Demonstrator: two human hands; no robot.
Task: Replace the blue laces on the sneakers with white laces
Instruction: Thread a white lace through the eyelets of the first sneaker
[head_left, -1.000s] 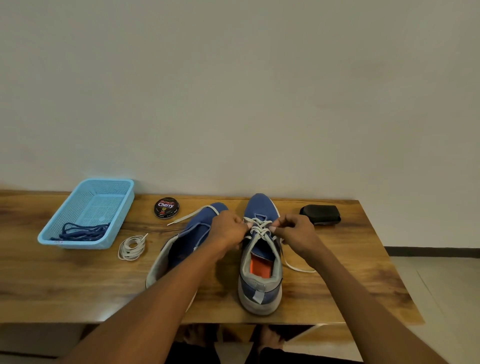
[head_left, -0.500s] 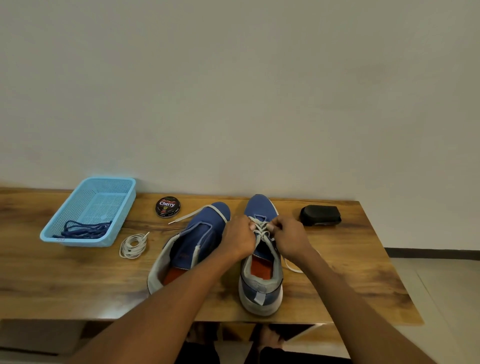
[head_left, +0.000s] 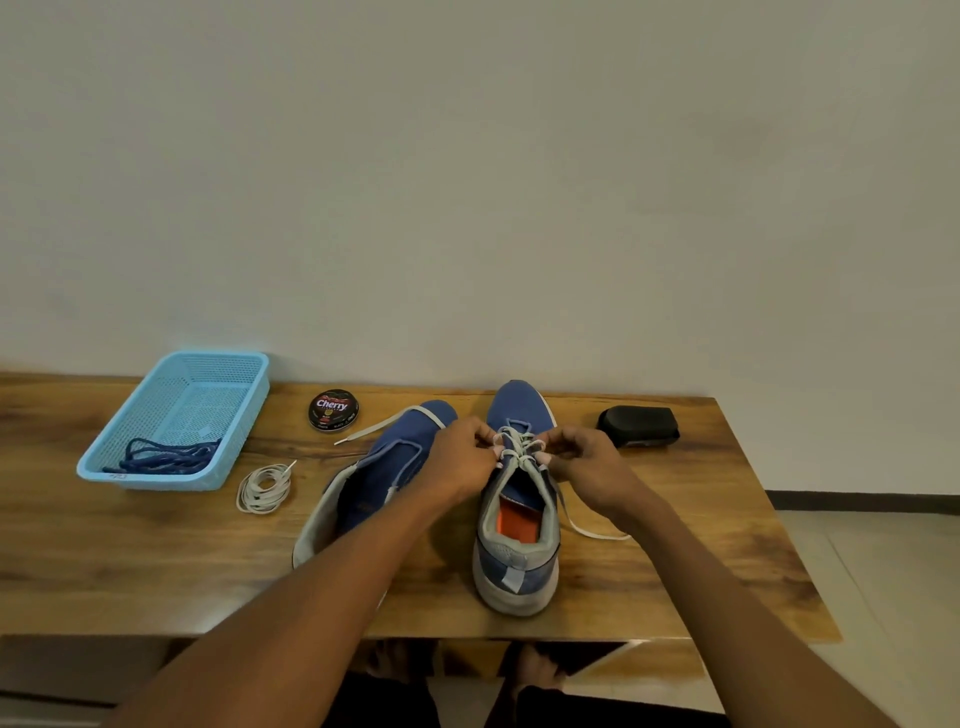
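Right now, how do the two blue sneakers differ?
The right sneaker stands upright with a white lace crossed through it, both hands pinching it. The left sneaker tips sideways and shows no crossed lacing. Both are blue with grey heels.

Two blue sneakers, toes away: right sneaker upright, white lace half threaded; left sneaker tilted, unlaced. Blue laces heaped in basket. Spare white lace coiled.

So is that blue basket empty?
No, the basket holds a heap of dark blue laces at its near end.
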